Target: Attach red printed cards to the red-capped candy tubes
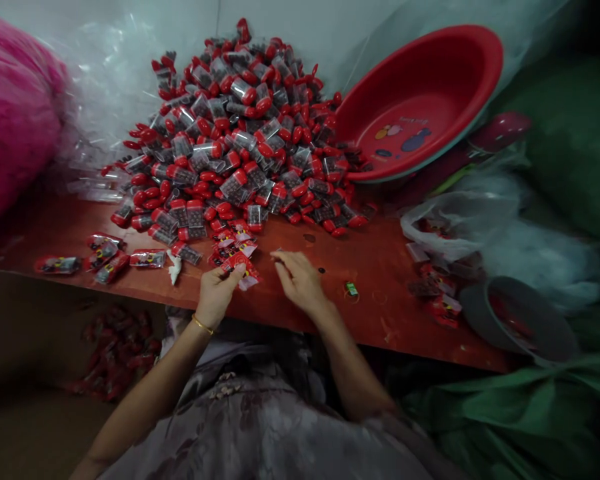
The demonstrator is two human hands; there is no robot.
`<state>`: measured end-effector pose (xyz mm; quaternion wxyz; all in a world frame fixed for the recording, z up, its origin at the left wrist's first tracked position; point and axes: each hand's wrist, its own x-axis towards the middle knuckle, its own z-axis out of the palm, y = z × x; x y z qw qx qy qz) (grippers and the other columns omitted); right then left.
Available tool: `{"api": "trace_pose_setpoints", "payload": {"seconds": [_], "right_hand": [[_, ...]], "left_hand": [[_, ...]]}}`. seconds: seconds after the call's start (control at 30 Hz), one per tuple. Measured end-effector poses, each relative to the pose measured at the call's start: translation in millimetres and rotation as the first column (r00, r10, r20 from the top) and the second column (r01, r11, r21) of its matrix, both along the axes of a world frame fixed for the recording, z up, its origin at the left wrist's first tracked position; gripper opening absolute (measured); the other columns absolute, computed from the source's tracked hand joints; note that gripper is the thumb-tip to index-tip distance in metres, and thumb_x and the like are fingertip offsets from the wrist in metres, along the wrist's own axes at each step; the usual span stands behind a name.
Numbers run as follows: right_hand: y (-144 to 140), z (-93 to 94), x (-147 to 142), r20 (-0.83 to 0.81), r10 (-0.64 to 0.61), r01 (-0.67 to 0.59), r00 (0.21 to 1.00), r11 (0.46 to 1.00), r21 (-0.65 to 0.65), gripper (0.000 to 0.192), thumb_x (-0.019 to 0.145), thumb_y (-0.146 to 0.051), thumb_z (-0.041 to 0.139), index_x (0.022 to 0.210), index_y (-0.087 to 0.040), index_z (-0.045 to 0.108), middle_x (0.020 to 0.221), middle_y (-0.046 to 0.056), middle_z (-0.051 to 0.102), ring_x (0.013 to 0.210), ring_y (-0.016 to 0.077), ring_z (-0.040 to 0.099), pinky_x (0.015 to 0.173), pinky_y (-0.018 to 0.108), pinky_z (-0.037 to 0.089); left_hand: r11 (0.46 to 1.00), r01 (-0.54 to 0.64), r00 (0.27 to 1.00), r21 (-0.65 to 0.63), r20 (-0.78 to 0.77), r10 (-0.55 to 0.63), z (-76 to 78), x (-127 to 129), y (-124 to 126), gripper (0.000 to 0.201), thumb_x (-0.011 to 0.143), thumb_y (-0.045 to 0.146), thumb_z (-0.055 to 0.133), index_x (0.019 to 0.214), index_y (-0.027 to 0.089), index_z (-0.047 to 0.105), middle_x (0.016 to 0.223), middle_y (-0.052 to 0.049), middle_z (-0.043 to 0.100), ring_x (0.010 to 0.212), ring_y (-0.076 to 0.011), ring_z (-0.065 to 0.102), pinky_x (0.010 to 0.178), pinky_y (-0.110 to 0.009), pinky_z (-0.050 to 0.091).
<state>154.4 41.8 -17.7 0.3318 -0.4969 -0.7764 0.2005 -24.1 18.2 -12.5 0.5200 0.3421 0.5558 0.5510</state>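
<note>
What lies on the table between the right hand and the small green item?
In the head view, only bare red tabletop lies between the right hand and the small green item, apart from a small dark speck.

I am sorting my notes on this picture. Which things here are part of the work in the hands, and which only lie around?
In the work:
left hand, pinching a red packet
right hand, fingers on the table
packets beside it
pile of red-capped tubes

Lying around:
red basin
small green item
plastic bag
grey bowl

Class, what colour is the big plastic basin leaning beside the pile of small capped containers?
The basin is red, with a small cartoon print inside; the head view shows it.
</note>
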Motion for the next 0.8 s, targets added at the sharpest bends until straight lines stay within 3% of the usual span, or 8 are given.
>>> {"api": "trace_pose_setpoints", "payload": {"seconds": [0.07, 0.13, 0.23, 0.37, 0.5, 0.6, 0.7, 0.8], "right_hand": [[21.4, 4.4, 22.5, 0.328, 0.098, -0.115, 0.939, 0.993, 0.033, 0.045, 0.084, -0.008, 0.040, 0.123, -0.024, 0.057, 0.126, 0.007, 0.057, 0.114, 0.0224, 0.048, 0.096, 0.039, 0.037], [36.9, 6.2, 38.6, 0.533, 0.209, -0.239, 0.820, 0.971, -0.014, 0.054, 0.080, -0.002, 0.042, 0.125, -0.029, 0.055, 0.138, 0.005, 0.047, 0.126, 0.0240, 0.038, 0.099, 0.042, 0.034], [42.2, 4.6, 49.8, 0.651, 0.280, -0.317, 0.706, 0.946, -0.062, 0.051, 0.082, -0.005, 0.044, 0.124, -0.031, 0.055, 0.141, 0.006, 0.043, 0.131, 0.0256, 0.032, 0.101, 0.044, 0.031], [26.4, -3.6, 51.8, 0.655, 0.255, -0.299, 0.712, 0.953, -0.046, 0.038, 0.088, -0.025, 0.048, 0.124, -0.023, 0.056, 0.137, 0.011, 0.047, 0.129, 0.0282, 0.035, 0.102, 0.044, 0.030], [5.5, -8.5, 47.9, 0.598, 0.195, -0.219, 0.777, 0.975, -0.033, 0.048, 0.086, -0.031, 0.049, 0.131, -0.015, 0.047, 0.138, 0.015, 0.045, 0.129, 0.0303, 0.035, 0.103, 0.048, 0.029], [-11.2, -4.4, 35.5, 0.419, 0.114, -0.147, 0.901, 0.988, 0.047, 0.045, 0.086, -0.029, 0.046, 0.128, -0.013, 0.049, 0.136, 0.015, 0.048, 0.125, 0.0286, 0.040, 0.103, 0.047, 0.029], [-26.1, -0.3, 11.6, 0.097, 0.036, -0.041, 0.995, 0.998, 0.051, 0.032, 0.088, -0.034, 0.044, 0.109, -0.016, 0.060, 0.108, 0.012, 0.065, 0.102, 0.0234, 0.055, 0.090, 0.038, 0.042], [-33.3, -2.0, -13.7, -0.202, -0.094, 0.070, 0.975, 0.990, -0.121, 0.026, 0.085, -0.040, 0.049, 0.084, -0.018, 0.064, 0.074, 0.004, 0.065, 0.070, 0.0167, 0.057, 0.066, 0.028, 0.046]], "left_hand": [[1.000, 0.000, 1.000, -0.007, 0.022, 0.000, -1.5, 1.5, -1.4, 0.037, 0.058, 0.045, 0.076, 0.076, 0.013, 0.073, 0.073, -0.004, 0.071, 0.066, -0.0133, 0.059, 0.067, -0.026, 0.047], [1.000, 0.007, 0.999, -0.017, 0.053, -0.006, -3.3, 4.4, -2.9, 0.037, 0.058, 0.045, 0.076, 0.076, 0.013, 0.073, 0.071, -0.004, 0.071, 0.065, -0.0130, 0.059, 0.067, -0.026, 0.047], [0.999, 0.001, 0.995, -0.035, 0.097, 0.002, -5.3, 8.0, -4.5, 0.037, 0.058, 0.045, 0.076, 0.076, 0.012, 0.073, 0.068, -0.003, 0.069, 0.062, -0.0116, 0.058, 0.066, -0.025, 0.046], [0.999, 0.007, 0.993, -0.049, 0.114, -0.001, -6.8, 9.9, -4.5, 0.037, 0.058, 0.044, 0.076, 0.075, 0.012, 0.072, 0.066, -0.001, 0.067, 0.060, -0.0103, 0.054, 0.063, -0.023, 0.043], [1.000, 0.020, 0.999, -0.013, 0.025, -0.020, -9.4, 13.4, -3.7, 0.033, 0.065, 0.045, 0.070, 0.074, 0.012, 0.069, 0.066, 0.000, 0.063, 0.061, -0.0099, 0.052, 0.062, -0.022, 0.041], [0.998, 0.057, 0.995, 0.019, -0.078, -0.055, -9.8, 18.1, -3.7, 0.032, 0.071, 0.044, 0.065, 0.074, 0.013, 0.067, 0.066, 0.001, 0.061, 0.061, -0.0105, 0.050, 0.062, -0.022, 0.040], [0.991, 0.124, 0.970, 0.046, -0.214, -0.112, -7.7, 23.2, -4.9, 0.030, 0.076, 0.043, 0.060, 0.071, 0.014, 0.065, 0.060, 0.002, 0.056, 0.056, -0.0100, 0.046, 0.057, -0.022, 0.037], [0.985, 0.154, 0.945, 0.082, -0.304, -0.122, -5.3, 26.2, -6.6, 0.029, 0.079, 0.041, 0.057, 0.068, 0.015, 0.062, 0.057, 0.002, 0.053, 0.053, -0.0097, 0.044, 0.055, -0.022, 0.035]]}}
